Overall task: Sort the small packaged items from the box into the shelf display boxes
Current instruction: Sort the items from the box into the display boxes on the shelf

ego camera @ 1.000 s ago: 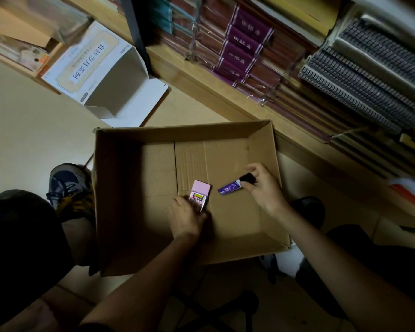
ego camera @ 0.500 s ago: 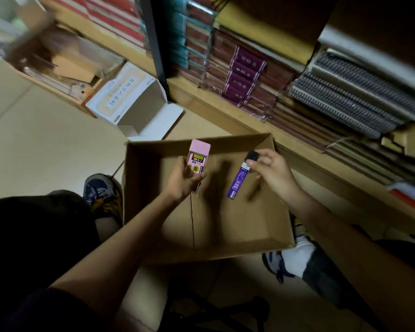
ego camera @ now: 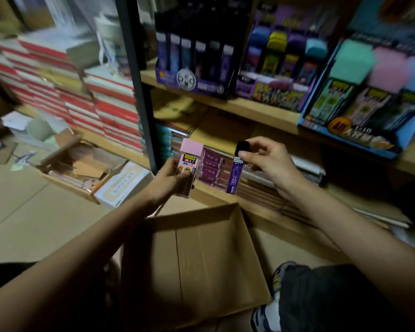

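Note:
My left hand grips a pink-capped lead case upright, in front of the lower shelf. My right hand pinches the black cap of a slim purple lead tube, which hangs down. Both items are held above the open cardboard box, whose visible floor is bare. On the shelf above stand a dark purple display box of slim tubes, a purple display box of coloured-cap cases, and a blue display box holding green, pink and blue-capped cases.
A black shelf upright divides the racks. Stacks of red and white books fill the left. An open white carton and a wooden tray lie on the floor. Spiral notebooks sit on the low shelf. My shoe is by the box.
Both hands lifted the pink case and purple tube out of the box and up toward the shelves. The view tilted upward, bringing the display boxes into sight.

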`<state>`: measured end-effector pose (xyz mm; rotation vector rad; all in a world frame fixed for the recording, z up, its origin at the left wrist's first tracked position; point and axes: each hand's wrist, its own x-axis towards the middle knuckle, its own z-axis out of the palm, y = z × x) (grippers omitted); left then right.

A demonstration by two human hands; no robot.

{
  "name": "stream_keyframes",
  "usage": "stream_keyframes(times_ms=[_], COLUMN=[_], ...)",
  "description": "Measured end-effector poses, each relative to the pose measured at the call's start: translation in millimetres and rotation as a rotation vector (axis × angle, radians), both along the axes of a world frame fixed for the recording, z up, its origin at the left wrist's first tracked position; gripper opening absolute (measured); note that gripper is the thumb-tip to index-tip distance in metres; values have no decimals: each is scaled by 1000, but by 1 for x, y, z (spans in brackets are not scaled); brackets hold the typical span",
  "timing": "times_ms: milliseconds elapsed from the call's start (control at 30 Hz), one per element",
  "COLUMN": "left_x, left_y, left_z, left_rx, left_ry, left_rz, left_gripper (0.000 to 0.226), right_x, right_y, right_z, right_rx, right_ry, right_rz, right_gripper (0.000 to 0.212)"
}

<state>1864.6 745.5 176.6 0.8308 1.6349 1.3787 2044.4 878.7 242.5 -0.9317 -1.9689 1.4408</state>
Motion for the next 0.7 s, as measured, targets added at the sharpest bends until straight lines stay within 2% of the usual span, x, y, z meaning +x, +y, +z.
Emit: stream_keyframes(times_ms=[267, 400, 533, 700], left_x=[-31, -48, -64, -78], left_y=[19, 22, 17, 15], left_z=[80, 104, 112, 119], left_rx=[175, 252, 294, 331], left_ry=[157, 145, 102, 90], left_rz=[82, 127, 111, 112], left_gripper=[11, 8, 17, 31], right_x=[-36, -68, -103, -128], right_y=[27, 42, 58, 67], right_z=[104, 138, 152, 141], right_rx=[190, 313, 485, 647], right_ry=[145, 180, 157, 34], right_rz=[17, -28, -112, -123], right_gripper=[17, 20, 20, 17])
